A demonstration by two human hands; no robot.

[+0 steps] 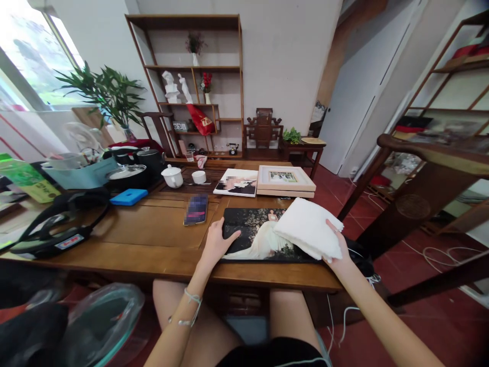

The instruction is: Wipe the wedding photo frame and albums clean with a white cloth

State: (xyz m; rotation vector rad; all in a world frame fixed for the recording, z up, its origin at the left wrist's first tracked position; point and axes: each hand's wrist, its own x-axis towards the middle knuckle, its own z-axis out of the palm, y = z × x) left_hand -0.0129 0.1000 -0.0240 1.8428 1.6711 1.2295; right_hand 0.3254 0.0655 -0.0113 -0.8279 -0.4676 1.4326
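A dark photo panel (255,235) showing a figure in a long white gown lies flat near the table's front edge. At its left edge, my left hand (218,239) grips the panel, thumb over the top and fingers along the side. My right hand (338,250) is closed on a folded white towel (307,227), with the thumb above it and the other fingers mostly hidden underneath. The towel covers the panel's upper right part; whether it presses on the surface I cannot tell.
Behind the panel lie a photo print (237,182) and stacked light wooden frames (286,178). A phone (196,209), a white teapot (172,176), a blue box (129,197) and a black headband (61,224) are leftward. A wooden chair (420,204) stands right; a lined bin (103,321) sits below left.
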